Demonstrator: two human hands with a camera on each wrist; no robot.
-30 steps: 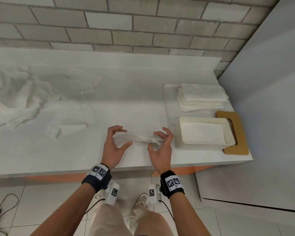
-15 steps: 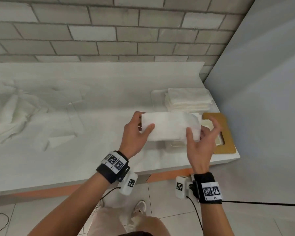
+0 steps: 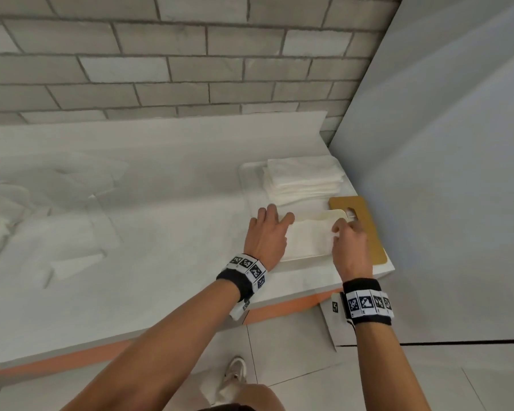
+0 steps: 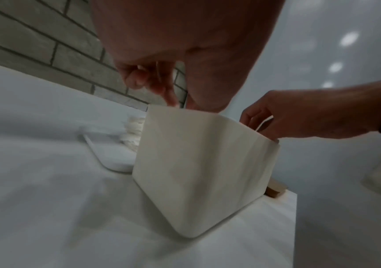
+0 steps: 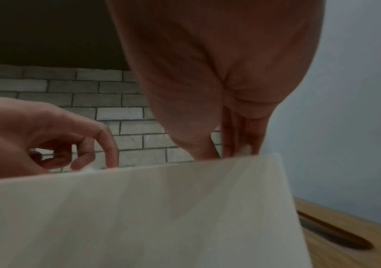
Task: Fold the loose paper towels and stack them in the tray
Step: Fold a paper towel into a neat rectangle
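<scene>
A folded white paper towel (image 3: pixel 307 240) lies in the deep white tray (image 3: pixel 304 258) at the counter's right end. My left hand (image 3: pixel 275 215) rests on the towel's left end with its fingers spread and fairly straight. At the right end, my right hand (image 3: pixel 340 229) reaches down with bent fingers and pinches the towel's edge. In the left wrist view the tray (image 4: pixel 196 172) hides the fingertips behind its rim. The right wrist view shows the tray wall (image 5: pixel 139 208) up close, with my fingers dipping inside it.
A stack of folded towels (image 3: pixel 303 179) sits on a flat white tray (image 3: pixel 248 185) behind the deep tray. A wooden board (image 3: pixel 368 232) lies under the deep tray's right side. Loose crumpled towels (image 3: pixel 0 223) lie far left. A grey wall stands right.
Both hands have carried the folded towel to the right from the counter's front, then lowered it into the deep tray. It was held in the air half a second ago.
</scene>
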